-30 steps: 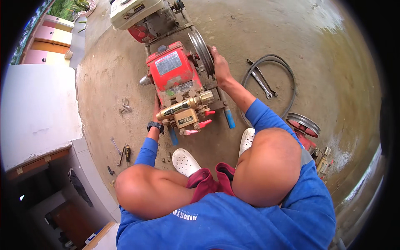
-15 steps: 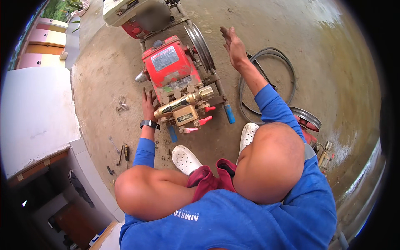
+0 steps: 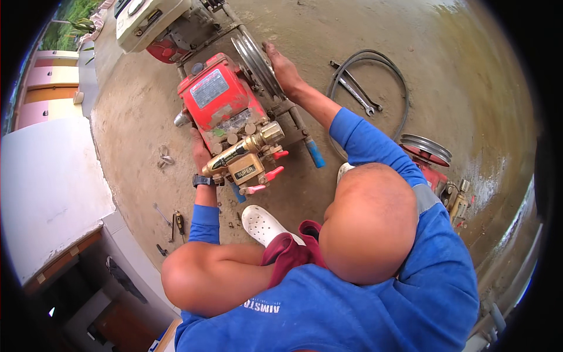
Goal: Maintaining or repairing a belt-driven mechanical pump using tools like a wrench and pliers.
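Note:
A red pump with a brass manifold and several red-handled valves stands before me on a metal frame with blue-gripped handles. My left hand rests along the pump's left side beside the manifold, its fingers extended and partly hidden. On the other side, my right hand lies flat against the outer face of the grooved metal pulley, fingers stretched out. Behind the pump, on the same frame, sits an engine with a pale tank.
Right of the frame lies a looped black belt with a silver wrench and a darker tool. A second red pump with a pulley is beside my right knee. Near my left knee lie a screwdriver and small tools.
My right hand has come inward from the air beside the pulley and now touches it. My left hand stays at the pump's side. The whole view has turned slightly, uncovering the wrench.

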### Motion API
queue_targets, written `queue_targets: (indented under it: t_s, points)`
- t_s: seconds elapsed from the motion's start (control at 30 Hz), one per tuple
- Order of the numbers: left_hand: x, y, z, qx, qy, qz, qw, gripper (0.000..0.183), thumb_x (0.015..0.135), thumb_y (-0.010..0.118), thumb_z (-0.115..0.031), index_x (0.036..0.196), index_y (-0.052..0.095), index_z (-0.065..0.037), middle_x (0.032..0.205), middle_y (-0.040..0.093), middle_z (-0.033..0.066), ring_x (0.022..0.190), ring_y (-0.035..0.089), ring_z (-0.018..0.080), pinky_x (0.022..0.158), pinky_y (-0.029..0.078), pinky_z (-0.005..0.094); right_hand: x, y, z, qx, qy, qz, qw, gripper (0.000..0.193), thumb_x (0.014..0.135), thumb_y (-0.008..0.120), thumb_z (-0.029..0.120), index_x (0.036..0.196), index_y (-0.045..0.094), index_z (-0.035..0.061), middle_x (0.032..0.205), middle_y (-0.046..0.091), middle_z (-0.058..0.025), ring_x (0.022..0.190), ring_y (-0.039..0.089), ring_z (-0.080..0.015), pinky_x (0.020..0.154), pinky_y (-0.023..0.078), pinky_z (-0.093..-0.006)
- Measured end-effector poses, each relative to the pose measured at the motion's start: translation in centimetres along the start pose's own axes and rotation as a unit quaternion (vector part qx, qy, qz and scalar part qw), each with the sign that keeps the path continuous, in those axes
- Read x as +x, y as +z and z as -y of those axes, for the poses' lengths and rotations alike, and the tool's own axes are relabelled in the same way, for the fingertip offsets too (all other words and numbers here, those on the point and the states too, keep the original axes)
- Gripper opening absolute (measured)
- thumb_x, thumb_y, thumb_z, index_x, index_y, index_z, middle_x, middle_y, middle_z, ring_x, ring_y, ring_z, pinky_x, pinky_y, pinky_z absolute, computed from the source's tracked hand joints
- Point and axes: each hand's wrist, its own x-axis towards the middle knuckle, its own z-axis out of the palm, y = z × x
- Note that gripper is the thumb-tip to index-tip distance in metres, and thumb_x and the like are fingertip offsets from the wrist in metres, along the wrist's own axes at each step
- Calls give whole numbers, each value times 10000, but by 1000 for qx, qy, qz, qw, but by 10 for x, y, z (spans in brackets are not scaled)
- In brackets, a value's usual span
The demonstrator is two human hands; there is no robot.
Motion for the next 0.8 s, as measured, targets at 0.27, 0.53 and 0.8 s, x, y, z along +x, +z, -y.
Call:
queue_targets:
  t_s: [0.27, 0.53, 0.8]
  points:
    - [-1, -74, 43, 440, 166, -144, 871, 546, 1054, 514, -295, 1474, 379, 26, 1402, 550, 180, 1218, 578, 280, 997, 485, 375, 23, -35, -10, 44, 48, -1, 998, 798, 1074, 262, 557, 1558, 184, -73, 1666, 144, -188, 1551, 120, -253, 1249, 115, -359]
    - [-3, -90, 73, 366, 107, -89, 920, 584, 1027, 547, -240, 1505, 307, -3, 1435, 512, 178, 1241, 563, 284, 1011, 488, 385, 8, -4, -19, 80, 98, 145, 981, 775, 1072, 218, 584, 1578, 240, -1, 1638, 269, -136, 1498, 267, -224, 1220, 206, -331]
    - [-1, -86, 91, 322, 66, -43, 943, 654, 1000, 579, -184, 1536, 236, -33, 1469, 473, 177, 1264, 548, 288, 1025, 491, 394, 32, -26, 9, 28, -21, -58, 998, 769, 1071, 232, 571, 1537, 302, -37, 1560, 389, -214, 1452, 374, -236, 1194, 285, -336]
